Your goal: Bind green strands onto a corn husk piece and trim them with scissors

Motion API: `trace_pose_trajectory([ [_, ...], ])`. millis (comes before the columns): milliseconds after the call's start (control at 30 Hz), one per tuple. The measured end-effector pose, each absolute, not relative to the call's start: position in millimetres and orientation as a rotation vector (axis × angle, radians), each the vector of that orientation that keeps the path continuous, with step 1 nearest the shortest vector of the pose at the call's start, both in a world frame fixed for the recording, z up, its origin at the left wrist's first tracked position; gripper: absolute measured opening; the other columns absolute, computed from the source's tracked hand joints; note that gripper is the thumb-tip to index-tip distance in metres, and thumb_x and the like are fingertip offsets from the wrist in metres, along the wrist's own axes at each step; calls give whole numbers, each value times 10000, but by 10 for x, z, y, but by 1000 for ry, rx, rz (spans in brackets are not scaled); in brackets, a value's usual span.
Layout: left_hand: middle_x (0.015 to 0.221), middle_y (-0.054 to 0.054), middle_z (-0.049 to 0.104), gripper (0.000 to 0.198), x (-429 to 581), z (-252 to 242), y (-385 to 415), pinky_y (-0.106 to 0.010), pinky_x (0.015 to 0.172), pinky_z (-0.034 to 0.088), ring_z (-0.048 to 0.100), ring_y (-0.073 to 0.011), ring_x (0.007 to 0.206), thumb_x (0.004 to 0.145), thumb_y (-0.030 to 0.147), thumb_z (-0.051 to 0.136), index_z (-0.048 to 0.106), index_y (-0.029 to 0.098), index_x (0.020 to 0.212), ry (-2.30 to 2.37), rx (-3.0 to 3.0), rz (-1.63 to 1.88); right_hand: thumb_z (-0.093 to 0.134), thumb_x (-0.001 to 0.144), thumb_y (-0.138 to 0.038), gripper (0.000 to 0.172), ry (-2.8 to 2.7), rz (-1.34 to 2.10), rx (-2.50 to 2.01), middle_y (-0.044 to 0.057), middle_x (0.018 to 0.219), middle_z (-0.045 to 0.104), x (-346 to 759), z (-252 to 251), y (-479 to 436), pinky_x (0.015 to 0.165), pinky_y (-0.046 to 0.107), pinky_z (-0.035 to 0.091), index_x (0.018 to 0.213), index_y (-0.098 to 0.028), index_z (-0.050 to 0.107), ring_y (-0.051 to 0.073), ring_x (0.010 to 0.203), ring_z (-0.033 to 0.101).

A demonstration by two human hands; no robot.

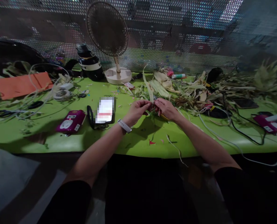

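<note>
Both my hands meet above the green table (pixel 133 140), a little past its middle. My left hand (pixel 138 110), with a white watch band on the wrist, has its fingers pinched shut on a small dark red and green bundle (pixel 153 109). My right hand (pixel 166 108) pinches the same bundle from the other side. A long pale leaf strip (pixel 148 85) rises from between the fingers. Scraps of red and green lie on the table just below the hands.
A heap of dried husks and leaves (pixel 194 88) spreads to the right. A phone (pixel 105 110) on a stand, a magenta power strip (pixel 71 121), scissors (pixel 6 112), a desk fan (pixel 110 37), cables and orange paper (pixel 21 84) lie left. Perforated screen behind.
</note>
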State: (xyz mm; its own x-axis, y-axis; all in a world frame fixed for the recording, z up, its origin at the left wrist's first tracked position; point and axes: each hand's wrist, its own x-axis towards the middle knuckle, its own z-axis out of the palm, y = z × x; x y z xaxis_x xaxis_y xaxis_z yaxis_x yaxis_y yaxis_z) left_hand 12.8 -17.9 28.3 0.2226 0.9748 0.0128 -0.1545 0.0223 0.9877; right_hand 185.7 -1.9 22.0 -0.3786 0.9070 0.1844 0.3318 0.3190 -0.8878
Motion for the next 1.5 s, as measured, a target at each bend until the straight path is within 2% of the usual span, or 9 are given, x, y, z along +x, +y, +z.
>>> trace_pose_trajectory([
  [500, 658, 11, 614, 230, 140, 304, -213, -172, 508, 419, 541, -63, 579, 745, 345, 763, 650, 145, 751, 932, 1157, 1167, 444, 916, -364, 161, -2005, 859, -985, -39, 670, 489, 1797, 181, -32, 607, 269, 393, 842, -221, 444, 122, 600, 457],
  [633, 639, 13, 599, 241, 120, 324, -206, -175, 496, 389, 525, -65, 565, 748, 348, 763, 631, 150, 710, 952, 1157, 1147, 547, 893, -394, 193, -2034, 487, -1019, -21, 691, 555, 1843, 212, -55, 589, 269, 400, 902, -202, 528, 125, 590, 494],
  [767, 610, 17, 566, 256, 99, 330, -190, -164, 472, 338, 474, -51, 527, 742, 347, 773, 619, 148, 692, 952, 1135, 1113, 551, 932, -359, 171, -2094, -23, -862, 49, 845, 643, 1905, 235, -44, 679, 293, 466, 976, -213, 628, 171, 764, 593],
  [900, 607, 16, 548, 269, 88, 338, -179, -171, 473, 301, 438, -41, 515, 746, 335, 773, 610, 138, 664, 941, 1116, 1081, 535, 949, -305, 161, -2204, -251, -737, 65, 916, 669, 1940, 211, 11, 724, 302, 501, 996, -236, 672, 188, 856, 618],
  [1100, 561, 35, 499, 292, 73, 349, -165, -197, 488, 265, 385, -36, 496, 740, 344, 775, 604, 137, 626, 940, 1125, 1013, 544, 947, -337, 175, -2192, -214, -708, 64, 870, 672, 1939, 199, 21, 718, 306, 510, 941, -228, 680, 184, 821, 617],
  [1400, 567, 25, 526, 261, 54, 326, -142, -220, 515, 282, 407, -49, 499, 752, 327, 754, 619, 145, 620, 906, 1167, 1003, 567, 921, -413, 203, -2181, 14, -812, 80, 899, 682, 1944, 224, -17, 793, 395, 503, 938, -254, 692, 234, 872, 614],
  [1500, 570, 22, 537, 246, 56, 342, -157, -216, 518, 301, 420, -52, 507, 744, 327, 751, 627, 147, 631, 904, 1183, 1013, 564, 925, -403, 201, -2163, 0, -809, 72, 877, 682, 1935, 219, -26, 776, 387, 496, 915, -253, 696, 225, 845, 611],
])
